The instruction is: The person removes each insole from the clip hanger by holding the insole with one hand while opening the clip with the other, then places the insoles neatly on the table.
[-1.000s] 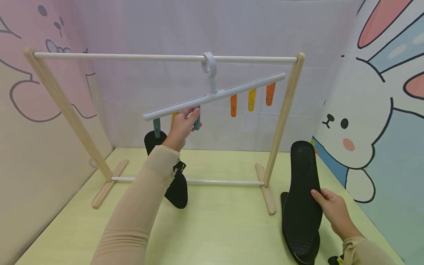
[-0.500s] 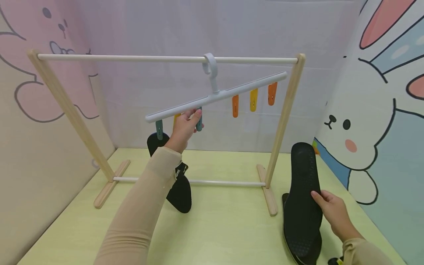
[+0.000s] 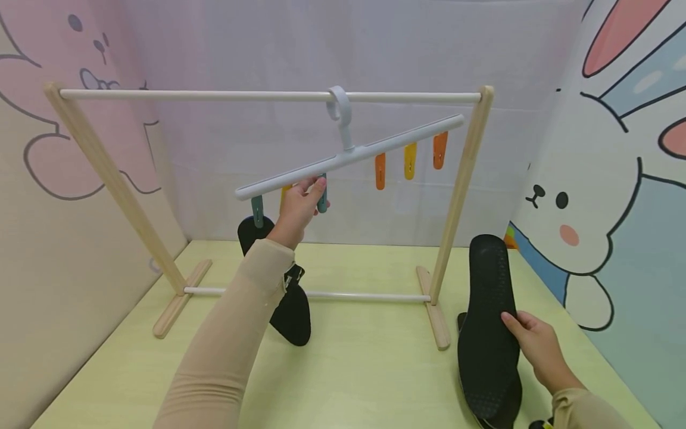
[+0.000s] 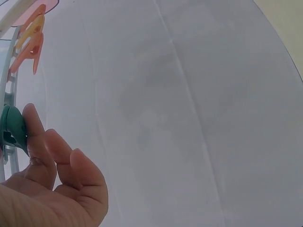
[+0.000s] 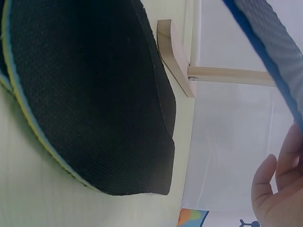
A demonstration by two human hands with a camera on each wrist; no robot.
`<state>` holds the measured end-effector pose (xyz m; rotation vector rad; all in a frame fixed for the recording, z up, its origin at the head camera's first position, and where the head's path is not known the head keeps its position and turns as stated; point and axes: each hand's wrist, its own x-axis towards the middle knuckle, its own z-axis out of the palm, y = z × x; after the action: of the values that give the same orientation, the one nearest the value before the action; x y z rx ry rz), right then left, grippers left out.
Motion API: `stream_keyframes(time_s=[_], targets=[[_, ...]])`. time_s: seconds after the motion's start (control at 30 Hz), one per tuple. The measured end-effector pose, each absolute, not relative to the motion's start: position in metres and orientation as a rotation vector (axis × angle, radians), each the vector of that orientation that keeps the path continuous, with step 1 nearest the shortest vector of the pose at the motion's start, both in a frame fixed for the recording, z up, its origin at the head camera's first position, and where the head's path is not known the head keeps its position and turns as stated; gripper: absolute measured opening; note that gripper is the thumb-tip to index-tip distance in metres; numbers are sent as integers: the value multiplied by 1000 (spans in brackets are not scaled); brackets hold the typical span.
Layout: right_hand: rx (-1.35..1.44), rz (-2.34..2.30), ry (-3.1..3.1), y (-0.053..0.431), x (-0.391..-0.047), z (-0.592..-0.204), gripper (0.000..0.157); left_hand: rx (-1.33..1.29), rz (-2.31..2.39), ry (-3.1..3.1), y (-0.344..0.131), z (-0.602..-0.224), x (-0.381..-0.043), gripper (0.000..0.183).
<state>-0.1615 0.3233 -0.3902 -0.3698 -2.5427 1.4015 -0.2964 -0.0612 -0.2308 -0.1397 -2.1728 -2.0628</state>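
Note:
My left hand (image 3: 298, 210) pinches a green clip (image 3: 323, 196) under a white hanger bar (image 3: 343, 158) that tilts down to the left. The left wrist view shows the same green clip (image 4: 15, 126) beside my fingers. A black insole (image 3: 291, 313) hangs from another green clip (image 3: 258, 211) at the bar's low end, partly hidden by my sleeve. At the right, my right hand (image 3: 538, 348) grips a second black insole (image 3: 489, 333) by its edge, toe end up. Its grey-blue side (image 5: 274, 42) shows in the right wrist view. More black insole (image 5: 94, 104) lies on the table below it.
The hanger hooks over the white top rod (image 3: 214, 95) of a wooden rack (image 3: 461, 190). Orange and yellow clips (image 3: 409, 161) hang on the bar's high right half. A small black and yellow item (image 3: 542, 424) lies by my right sleeve. Walls with cartoon rabbits enclose the table (image 3: 364, 363).
My right hand has lowered the upright insole very slightly. My left hand keeps its pinch on the green clip, and the whole view has shifted a little.

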Motion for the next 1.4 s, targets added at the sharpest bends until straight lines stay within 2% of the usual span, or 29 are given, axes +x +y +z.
stream_keyframes(time_s=[0.83,1.07,1.4], targets=[[-431,1435,-2586,327,-161,-398,52,-170,-2038,-2189,-61,-232,-296,42],[-452,1422,-2588,326,-160,-399,49,-187,-2020,-2198,-62,-233,-295,42],[-472,1445,-2638,327,-161,-402,54,-177,-2021,-2201,-62,-233,-296,42]])
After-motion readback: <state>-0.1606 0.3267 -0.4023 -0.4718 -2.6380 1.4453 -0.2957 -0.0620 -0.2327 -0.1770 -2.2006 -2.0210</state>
